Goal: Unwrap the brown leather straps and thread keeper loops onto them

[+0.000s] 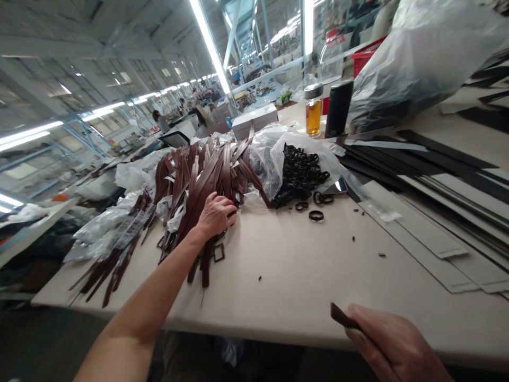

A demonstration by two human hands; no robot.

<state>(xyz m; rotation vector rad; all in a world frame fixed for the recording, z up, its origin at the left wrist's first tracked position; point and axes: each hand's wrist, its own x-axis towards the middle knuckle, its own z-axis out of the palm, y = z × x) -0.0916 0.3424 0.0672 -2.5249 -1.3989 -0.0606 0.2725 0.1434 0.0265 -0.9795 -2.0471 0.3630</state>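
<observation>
My left hand (214, 216) lies over a heap of brown straps (217, 164), its fingers curled in. A small dark piece shows at its fingertips, too little of it visible to name. Just below that hand, a rectangular dark buckle (219, 253) rests on the table. Near the front edge, my right hand (392, 339) is closed around a brown strap (342, 316); a short end sticks out past the thumb, and the rest is hidden. Black loops (300, 172) are piled beside the straps in a clear plastic bag, with a few loose ones such as a black loop (316, 215) in front.
Grey and black flat strips (417, 223) cover the right side of the table (294, 276). Behind stand a jar of amber liquid (314, 111), a black case (339, 109) and a large plastic bag (417, 63). Small dark bits are scattered about. Bagged straps (123, 239) lie left.
</observation>
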